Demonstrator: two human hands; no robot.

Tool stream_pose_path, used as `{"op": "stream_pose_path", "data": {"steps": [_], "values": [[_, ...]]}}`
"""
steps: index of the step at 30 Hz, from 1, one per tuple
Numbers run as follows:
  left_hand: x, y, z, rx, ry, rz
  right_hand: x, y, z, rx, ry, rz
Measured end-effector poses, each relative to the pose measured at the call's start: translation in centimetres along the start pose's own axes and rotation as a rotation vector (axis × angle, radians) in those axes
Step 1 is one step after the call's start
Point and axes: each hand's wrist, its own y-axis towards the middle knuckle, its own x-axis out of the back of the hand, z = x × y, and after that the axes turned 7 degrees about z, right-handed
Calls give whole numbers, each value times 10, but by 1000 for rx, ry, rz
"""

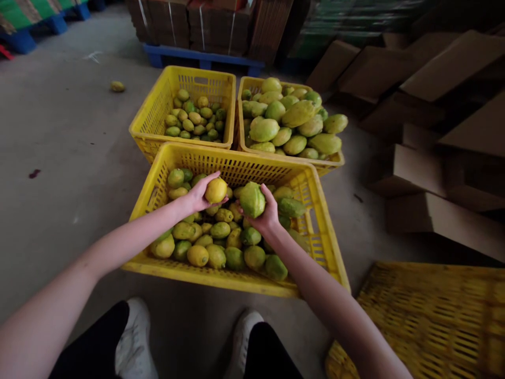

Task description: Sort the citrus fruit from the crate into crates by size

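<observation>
A yellow lemon (215, 190) rests in my left hand (198, 195), whose fingers curl round it from the left and below. My right hand (269, 213) grips a larger, ridged green lemon (252, 200), thumb along its right side. Both fruits are held above the near yellow crate (236, 285), a short gap apart. Inside that crate lie many green and yellow lemons (220, 230), some hidden beneath my hands and forearms.
Behind stand two more yellow crates: the left one (148, 113) holds small fruits, the right one (330, 164) is heaped with large ones (299, 114). Cardboard boxes (414, 168) lie to the right. An upturned-looking yellow crate (442, 316) sits near right. A fruit (117, 86) lies on the floor.
</observation>
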Motion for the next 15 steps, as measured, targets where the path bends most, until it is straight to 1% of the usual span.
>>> {"op": "stream_pose_path", "data": {"steps": [3,5,9,12,15], "values": [[2,2,1,23,-62,16,-1,3,-1,-25,1,-35],[4,2,1,20,-73,7,-1,5,-4,-40,-1,-13],[3,1,-1,-5,-12,-1,-1,6,-8,-37,-22,32],[2,1,-3,-31,74,-22,-1,4,-7,-10,-35,-4],[2,2,-2,-42,36,-28,-1,2,-5,-5,-36,-28]]}}
